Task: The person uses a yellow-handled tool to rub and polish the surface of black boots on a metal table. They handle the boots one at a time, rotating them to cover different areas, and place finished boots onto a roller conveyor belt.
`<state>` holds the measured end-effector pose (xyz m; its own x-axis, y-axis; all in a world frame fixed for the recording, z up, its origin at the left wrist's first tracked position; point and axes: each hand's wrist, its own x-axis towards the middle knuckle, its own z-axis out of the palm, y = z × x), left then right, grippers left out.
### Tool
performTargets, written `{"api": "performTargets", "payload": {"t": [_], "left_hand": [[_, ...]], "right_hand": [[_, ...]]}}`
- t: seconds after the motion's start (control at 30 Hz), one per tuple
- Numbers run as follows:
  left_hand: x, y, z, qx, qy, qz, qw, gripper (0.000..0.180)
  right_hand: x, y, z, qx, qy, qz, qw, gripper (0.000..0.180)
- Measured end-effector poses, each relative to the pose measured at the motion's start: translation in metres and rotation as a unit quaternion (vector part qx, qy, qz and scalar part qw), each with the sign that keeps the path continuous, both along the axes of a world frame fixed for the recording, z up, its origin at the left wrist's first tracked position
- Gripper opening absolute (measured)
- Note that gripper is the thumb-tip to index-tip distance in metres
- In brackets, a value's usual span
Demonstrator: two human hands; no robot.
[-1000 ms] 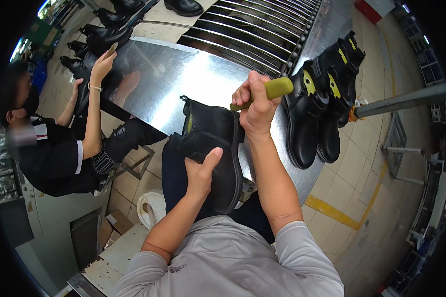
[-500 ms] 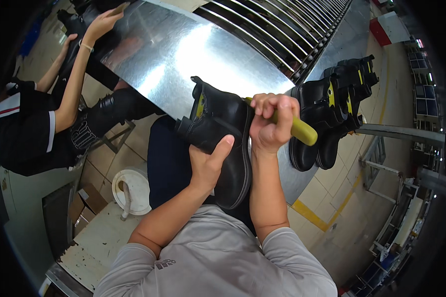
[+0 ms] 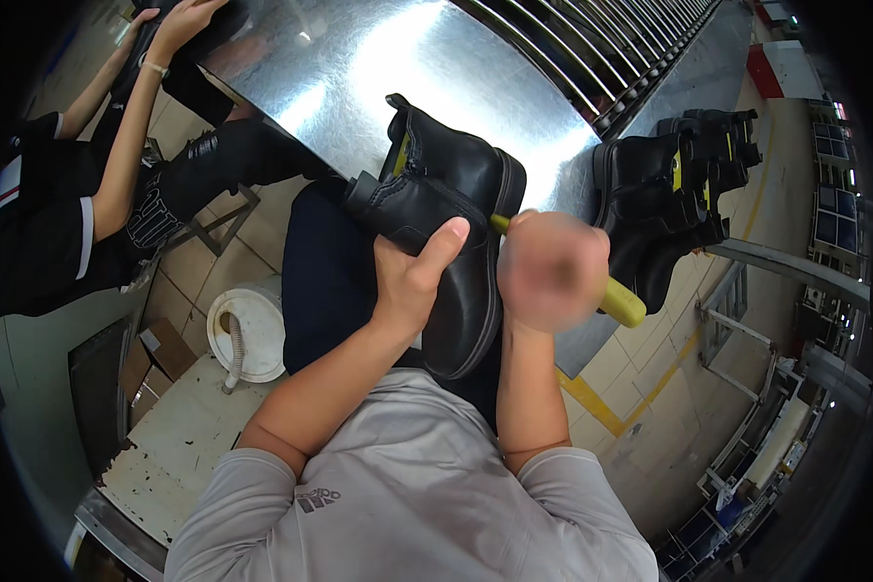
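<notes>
A black ankle boot with a yellow-green lining lies over my lap and the metal table's edge, toe toward me and sole facing right. My left hand is closed around its upper, thumb pressed on the instep. Beside the sole edge, my right hand is wrapped round a hand tool with a yellow-green handle. The handle's thick end sticks out to the lower right, and its narrow end points at the sole near the boot's middle. The tool's working tip cannot be made out, and the right hand is blurred.
Several black boots stand at the right on the shiny metal table. Beyond lies a roller conveyor. A co-worker's arm is at the upper left. A white bucket with a hose stands left of my lap.
My right hand and the tool have shifted a little right and down along the sole edge. The boot, still in my left hand, sits slightly higher in view. The view has shifted a little.
</notes>
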<state>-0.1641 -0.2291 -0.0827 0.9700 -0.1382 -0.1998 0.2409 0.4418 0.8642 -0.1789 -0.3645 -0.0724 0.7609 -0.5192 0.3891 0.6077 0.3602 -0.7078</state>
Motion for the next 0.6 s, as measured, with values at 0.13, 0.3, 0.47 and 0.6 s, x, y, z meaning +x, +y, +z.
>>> {"api": "performTargets", "payload": {"t": [0.13, 0.3, 0.47, 0.6], "left_hand": [[0.001, -0.005, 0.002, 0.020, -0.021, 0.008, 1.000, 0.008], [-0.001, 0.001, -0.001, 0.014, -0.007, -0.011, 1.000, 0.009], [0.000, 0.001, 0.005, 0.026, -0.007, -0.045, 0.999, 0.012], [0.017, 0.026, 0.017, 0.091, -0.096, -0.140, 0.981, 0.032]], "right_hand": [[-0.013, -0.001, 0.002, 0.013, 0.014, 0.017, 1.000, 0.022], [-0.037, 0.010, 0.011, 0.004, 0.051, 0.000, 0.999, 0.024], [-0.071, 0.020, 0.030, -0.017, 0.052, 0.035, 0.998, 0.019], [-0.100, 0.017, 0.046, 0.051, 0.165, 0.104, 0.979, 0.026]]}}
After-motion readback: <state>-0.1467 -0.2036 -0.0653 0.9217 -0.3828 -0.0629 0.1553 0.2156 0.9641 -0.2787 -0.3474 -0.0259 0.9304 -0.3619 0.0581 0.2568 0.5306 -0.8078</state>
